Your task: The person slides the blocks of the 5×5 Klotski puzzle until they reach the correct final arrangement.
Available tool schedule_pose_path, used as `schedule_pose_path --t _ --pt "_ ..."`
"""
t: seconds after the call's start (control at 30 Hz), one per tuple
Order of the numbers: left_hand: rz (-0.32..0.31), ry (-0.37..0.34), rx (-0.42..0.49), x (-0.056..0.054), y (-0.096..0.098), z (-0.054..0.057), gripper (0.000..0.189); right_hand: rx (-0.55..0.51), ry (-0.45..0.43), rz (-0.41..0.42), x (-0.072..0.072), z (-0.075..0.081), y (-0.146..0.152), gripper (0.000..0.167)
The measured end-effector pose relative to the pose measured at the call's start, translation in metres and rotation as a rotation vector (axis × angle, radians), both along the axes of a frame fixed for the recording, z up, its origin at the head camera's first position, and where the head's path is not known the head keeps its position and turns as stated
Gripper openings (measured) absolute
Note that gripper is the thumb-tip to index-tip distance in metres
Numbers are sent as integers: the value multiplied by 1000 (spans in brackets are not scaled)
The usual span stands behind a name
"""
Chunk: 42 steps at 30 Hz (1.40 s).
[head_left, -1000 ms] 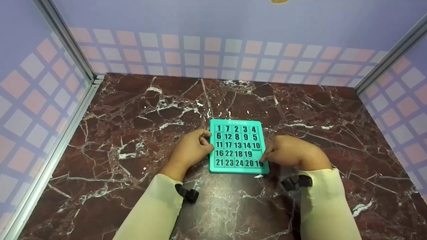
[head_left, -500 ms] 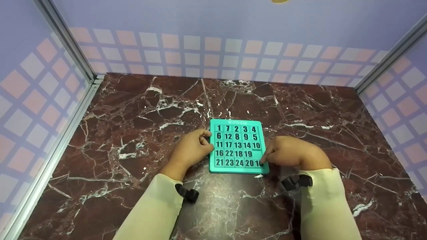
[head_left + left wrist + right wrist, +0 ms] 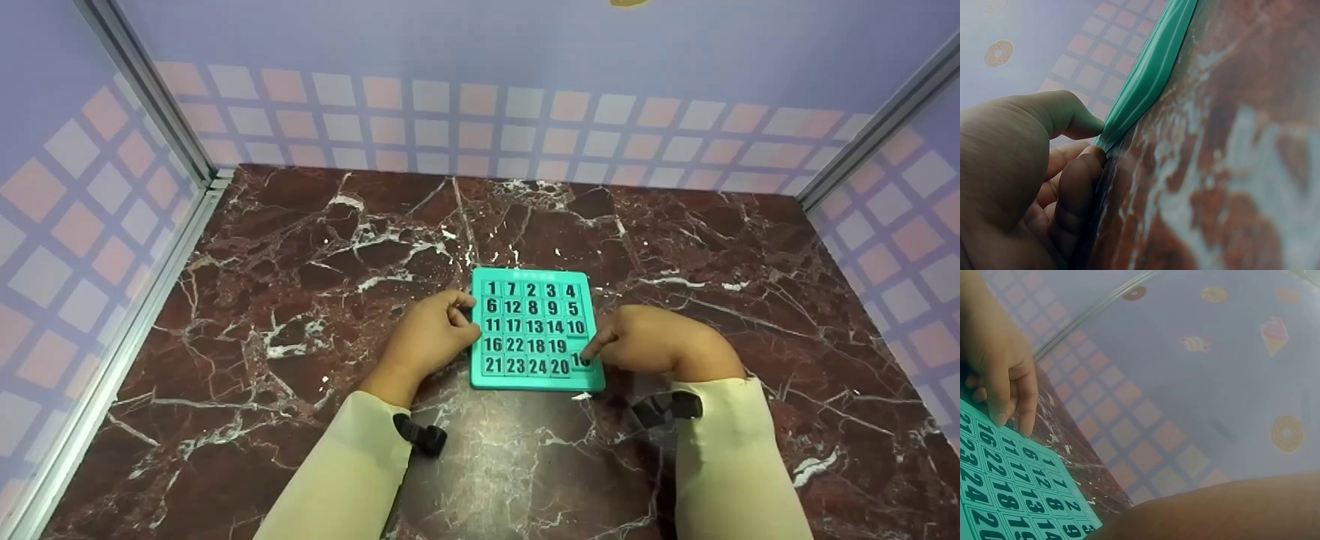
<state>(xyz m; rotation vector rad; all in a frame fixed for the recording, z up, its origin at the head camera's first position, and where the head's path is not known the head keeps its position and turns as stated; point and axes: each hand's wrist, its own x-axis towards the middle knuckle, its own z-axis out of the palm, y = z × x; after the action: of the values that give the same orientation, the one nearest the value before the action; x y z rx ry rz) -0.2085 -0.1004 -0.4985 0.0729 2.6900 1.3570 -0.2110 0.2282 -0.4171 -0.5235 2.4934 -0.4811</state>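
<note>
A turquoise sliding number puzzle (image 3: 536,382) lies flat on the table, its black-numbered tiles in rows. My left hand (image 3: 427,337) holds its left edge; in the left wrist view thumb and index finger (image 3: 1098,125) pinch the green rim (image 3: 1148,79). Over the lower right corner, my right hand (image 3: 652,341) presses a fingertip on the number 15 tile (image 3: 580,362), whose digits it partly covers. That tile sits between the bottom row and the gap above it. In the right wrist view, part of my right hand (image 3: 1207,512) fills the bottom, with its fingertips out of sight.
The dark red marble-patterned table (image 3: 300,247) has white flecks behind the puzzle. Purple walls with pink and white squares (image 3: 478,131) enclose it at the back and sides, joined by metal corner posts (image 3: 150,90). Black straps (image 3: 424,436) circle both wrists.
The number 15 tile has slid up from the bottom right corner under my right fingertip, which moved slightly away from me with it. My left hand and the puzzle frame stay put.
</note>
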Motion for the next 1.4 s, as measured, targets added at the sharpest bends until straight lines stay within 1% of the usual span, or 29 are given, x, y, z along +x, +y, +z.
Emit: schedule_pose_path --t 0.13,0.3,0.47,0.6,0.7,0.77,0.87,0.97,1.03,1.1,1.17,1.27,1.4 --pt "-1 2 0 0 -1 1 46 3 9 -11 0 0 0 38" --pt "-6 12 -8 0 -1 3 46 -2 20 -3 0 1 0 40" --pt "-8 19 -14 0 -2 4 45 -14 25 -15 -1 1 -1 40" --pt "-10 19 -9 0 -2 5 46 -6 62 21 -1 1 -2 40" --pt "-8 24 3 0 -3 4 46 -9 63 25 -2 1 -4 41" --pt "-4 25 2 0 -3 3 46 -20 32 -4 -2 0 -4 42" --pt "-8 19 -9 0 -3 -1 46 -57 -62 -79 0 -1 -5 42" --pt "-17 15 -19 1 -2 -3 47 -65 -97 -107 3 -1 -4 41" --pt "-18 18 -19 1 -2 -3 47 -63 -74 -84 3 -1 -5 41" --pt "-12 22 -19 0 -2 -3 47 -45 -16 -30 4 2 -7 42" --pt "-6 26 -19 0 -2 -2 47 -39 19 10 4 4 -9 42" --pt "-7 23 -20 0 -1 -1 47 -39 16 27 6 6 -14 42" --pt "-5 15 -23 0 -1 1 47 -60 -15 6 7 5 -20 43"
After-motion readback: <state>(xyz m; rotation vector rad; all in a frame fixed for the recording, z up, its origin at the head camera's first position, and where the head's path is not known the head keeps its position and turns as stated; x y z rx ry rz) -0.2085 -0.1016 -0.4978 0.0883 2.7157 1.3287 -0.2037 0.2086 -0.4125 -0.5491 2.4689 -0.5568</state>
